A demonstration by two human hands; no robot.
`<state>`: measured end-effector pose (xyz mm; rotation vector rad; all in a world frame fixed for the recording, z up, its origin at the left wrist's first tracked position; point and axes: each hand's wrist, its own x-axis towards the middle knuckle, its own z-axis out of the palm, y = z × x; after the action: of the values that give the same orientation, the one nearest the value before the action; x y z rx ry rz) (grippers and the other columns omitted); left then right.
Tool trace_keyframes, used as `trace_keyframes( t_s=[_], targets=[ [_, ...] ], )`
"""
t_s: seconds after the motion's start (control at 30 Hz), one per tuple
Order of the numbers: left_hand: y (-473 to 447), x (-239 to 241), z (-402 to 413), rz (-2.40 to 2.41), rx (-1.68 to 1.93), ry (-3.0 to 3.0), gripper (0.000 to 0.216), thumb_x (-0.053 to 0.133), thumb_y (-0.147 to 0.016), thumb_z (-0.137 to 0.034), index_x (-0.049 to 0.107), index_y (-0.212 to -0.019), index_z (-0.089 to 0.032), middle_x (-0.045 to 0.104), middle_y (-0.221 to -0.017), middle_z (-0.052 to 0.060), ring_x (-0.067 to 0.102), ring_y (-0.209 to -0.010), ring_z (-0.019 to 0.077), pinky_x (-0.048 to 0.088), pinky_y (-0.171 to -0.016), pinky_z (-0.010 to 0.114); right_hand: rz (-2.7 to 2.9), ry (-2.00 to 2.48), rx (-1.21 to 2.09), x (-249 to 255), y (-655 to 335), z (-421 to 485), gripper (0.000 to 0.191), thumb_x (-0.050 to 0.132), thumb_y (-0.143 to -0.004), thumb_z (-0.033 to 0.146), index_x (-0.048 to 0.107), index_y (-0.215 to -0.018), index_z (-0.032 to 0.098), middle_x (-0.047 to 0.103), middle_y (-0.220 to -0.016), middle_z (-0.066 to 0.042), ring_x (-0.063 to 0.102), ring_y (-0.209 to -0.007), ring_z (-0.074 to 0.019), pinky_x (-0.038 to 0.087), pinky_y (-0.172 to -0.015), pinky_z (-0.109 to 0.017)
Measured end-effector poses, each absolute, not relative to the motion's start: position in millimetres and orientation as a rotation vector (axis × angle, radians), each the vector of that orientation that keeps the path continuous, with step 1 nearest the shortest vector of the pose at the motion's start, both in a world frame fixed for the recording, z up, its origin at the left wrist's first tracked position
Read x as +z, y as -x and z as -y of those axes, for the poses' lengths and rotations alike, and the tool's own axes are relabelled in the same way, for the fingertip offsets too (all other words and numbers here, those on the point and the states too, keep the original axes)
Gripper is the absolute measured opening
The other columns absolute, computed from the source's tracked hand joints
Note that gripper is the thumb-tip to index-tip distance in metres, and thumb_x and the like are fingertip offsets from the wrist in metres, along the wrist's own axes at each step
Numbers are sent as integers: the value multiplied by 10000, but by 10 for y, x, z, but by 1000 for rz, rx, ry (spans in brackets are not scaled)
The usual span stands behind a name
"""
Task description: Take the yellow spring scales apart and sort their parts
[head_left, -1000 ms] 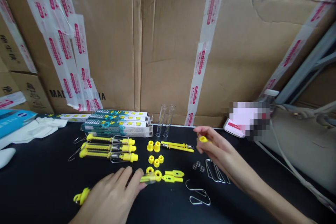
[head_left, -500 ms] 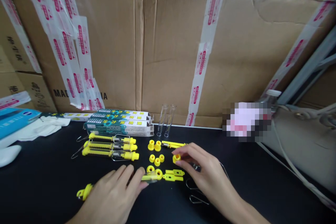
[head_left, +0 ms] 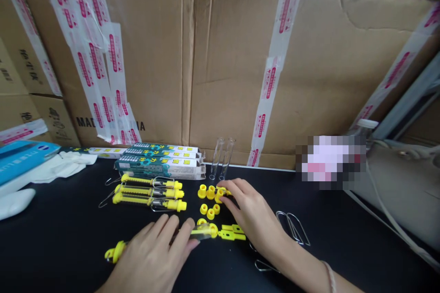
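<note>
My left hand (head_left: 151,252) lies closed around a spring scale (head_left: 203,231), a clear tube with yellow parts. A yellow ring end (head_left: 115,252) of it sticks out to the left; its middle is hidden. Thumb and fingertips of my right hand (head_left: 256,215) pinch a flanged yellow cap (head_left: 219,196), set beside two similar upright caps (head_left: 206,192). Just below stand smaller yellow caps (head_left: 210,212). Flat yellow pieces (head_left: 232,232) lie by the tube's right end, partly under my right hand. Several bent wire hooks (head_left: 294,229) lie right of that hand.
Finished-looking yellow spring scales (head_left: 149,192) with hooks lie in a row at left. Behind them are printed cartons (head_left: 160,165), and two clear tubes (head_left: 225,160) stand upright. Cardboard (head_left: 233,78) walls the back. A blue packet (head_left: 27,158) lies far left, a grey bag (head_left: 405,192) far right.
My right hand has moved left and away from me, carrying the yellow cap to the other two flanged caps. The wire hooks now show more. My left hand keeps its hold on the spring scale.
</note>
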<state>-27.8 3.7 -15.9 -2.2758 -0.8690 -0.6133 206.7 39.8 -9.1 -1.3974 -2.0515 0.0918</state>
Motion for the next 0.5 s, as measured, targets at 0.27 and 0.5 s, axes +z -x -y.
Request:
trace_keyframes(
  t_s=[0.27, 0.5],
  targets=[
    [299, -176, -17, 818, -750, 2203, 351, 308, -1087, -265, 652, -1099, -195, 750, -879, 26, 725, -791, 207, 503, -732, 338, 1941, 1135, 582, -32, -1984, 45, 339, 733, -900, 374, 665, -1198, 225, 746, -1003, -46, 702, -788, -196, 596, -749, -306],
    [287, -135, -19, 808, -798, 2239, 337, 352, -1084, -324, 633, -1159, -154, 771, -976, 45, 738, -876, 204, 484, -838, 338, 1670, 1195, 924, -109, -2043, 203, 176, 723, -892, 341, 754, -1041, 252, 795, -958, -15, 752, -785, -186, 614, -733, -246]
  ],
)
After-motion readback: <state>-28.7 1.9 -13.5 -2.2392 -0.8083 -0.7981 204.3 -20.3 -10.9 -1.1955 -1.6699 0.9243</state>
